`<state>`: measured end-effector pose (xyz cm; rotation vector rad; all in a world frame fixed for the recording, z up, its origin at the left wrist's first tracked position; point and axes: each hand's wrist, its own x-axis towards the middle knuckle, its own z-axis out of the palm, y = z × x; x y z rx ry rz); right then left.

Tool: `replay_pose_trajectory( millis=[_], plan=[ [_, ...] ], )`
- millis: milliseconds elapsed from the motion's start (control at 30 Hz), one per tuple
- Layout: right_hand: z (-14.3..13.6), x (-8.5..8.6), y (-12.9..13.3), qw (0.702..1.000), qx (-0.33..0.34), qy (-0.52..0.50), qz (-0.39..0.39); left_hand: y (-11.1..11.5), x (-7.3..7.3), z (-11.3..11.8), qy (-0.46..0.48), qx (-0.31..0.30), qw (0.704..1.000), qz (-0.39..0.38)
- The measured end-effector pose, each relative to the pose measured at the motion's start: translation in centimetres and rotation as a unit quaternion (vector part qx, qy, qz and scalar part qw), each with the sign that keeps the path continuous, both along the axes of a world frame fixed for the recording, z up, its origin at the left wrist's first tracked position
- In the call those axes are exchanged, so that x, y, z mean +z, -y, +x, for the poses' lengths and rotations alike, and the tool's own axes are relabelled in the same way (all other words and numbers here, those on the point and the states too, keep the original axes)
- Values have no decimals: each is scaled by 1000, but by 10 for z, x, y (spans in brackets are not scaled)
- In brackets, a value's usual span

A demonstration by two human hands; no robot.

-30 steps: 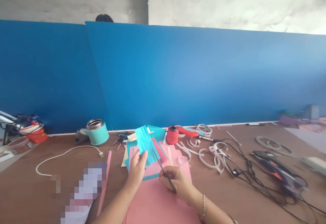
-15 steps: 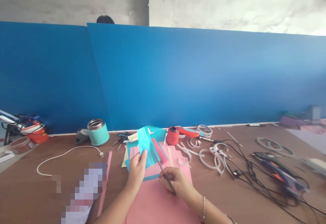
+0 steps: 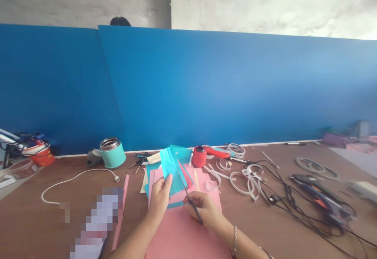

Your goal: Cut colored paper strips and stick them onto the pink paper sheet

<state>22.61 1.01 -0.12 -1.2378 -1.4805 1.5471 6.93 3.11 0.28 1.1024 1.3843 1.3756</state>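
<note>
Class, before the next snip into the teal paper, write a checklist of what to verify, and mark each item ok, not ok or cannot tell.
1. Left hand grips the teal paper: ok.
2. Right hand holds the scissors: ok.
3. Blades meet the paper's right edge: ok.
4. Left fingers clear of the blades: ok.
5. Blades open: cannot tell.
6. Pink sheet lies under the work: ok.

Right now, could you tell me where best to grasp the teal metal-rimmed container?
Grip the teal container round its side wall, coming from the front. It stands upright and open-topped, with the blue partition close behind and a grey object at its left.
</note>
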Motion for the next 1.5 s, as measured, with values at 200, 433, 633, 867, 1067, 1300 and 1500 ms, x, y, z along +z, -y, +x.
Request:
replay_pose_trajectory(
  millis=[200, 433, 633, 867, 1067, 1300, 1500],
  plan=[
    [1, -8, -3, 1000, 2, -25, 11, 1, 3, 4, 44, -17, 997, -53],
    [1, -2, -1, 999, 4, -36, 4, 3, 6, 4, 61, -17, 996, -62],
    [0, 0, -2, 999, 2, -52, -3, 5, 8, 6, 54, -44, 995, -66],
    [0, 0, -2, 999, -2, -53, 12, 6, 7, 8, 48, -61, 995, -67],
    [-1, -1, -2, 999, -16, -35, 11, 8, 6, 8, 41, -56, 996, -64],
    [0, -5, -3, 999, -14, -32, 21, 9, 10, 9, 50, -54, 995, -69],
    [-1, -4, -3, 999, -16, -29, 21, 9, 10, 8, 57, -52, 994, -71]
  ],
)
